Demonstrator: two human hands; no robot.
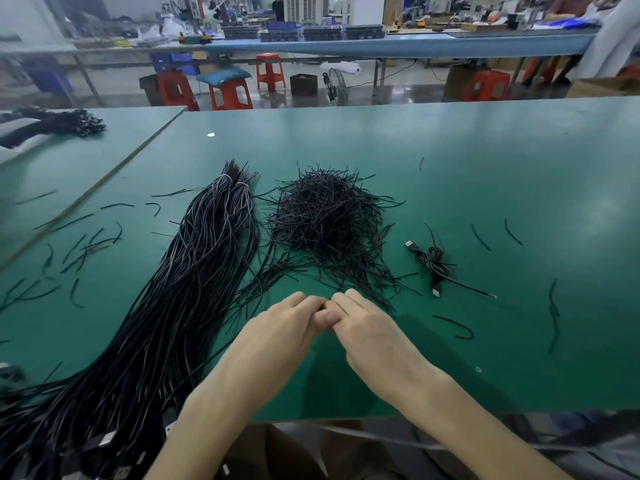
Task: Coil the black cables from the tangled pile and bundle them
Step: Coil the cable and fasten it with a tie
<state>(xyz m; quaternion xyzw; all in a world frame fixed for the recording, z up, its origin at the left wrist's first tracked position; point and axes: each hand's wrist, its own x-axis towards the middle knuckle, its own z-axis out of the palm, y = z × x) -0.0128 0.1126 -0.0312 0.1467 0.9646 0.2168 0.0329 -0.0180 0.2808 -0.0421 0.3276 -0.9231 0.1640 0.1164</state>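
- The cables [194,271] are being carried on the left of the surface [485,174] as one long bunch. Its long axis is running from the near left corner away toward the far middle.
- Their far ends are being bound by pale ties and are pointing away from the person; the near ends are being spread wide at the near edge.
- A pile [325,220] of short black pieces is being borne just right of the cables, with some pieces trailing toward the hands.
- The left hand [284,327] and right hand [367,323] are being brought together fingertip to fingertip, near the pile's near side. The fingers are curled, but it cannot be told what, if anything, is being pinched.
- A coiled cable [434,263] is being borne right of the pile and apart from it. Its long axis is running near to far, and one plug [410,244] is pointing far-left.
- Loose strands [83,247] are being scattered across the left and right sides.
- Open room is being left on the far half of the surface and between the hands and the near edge.
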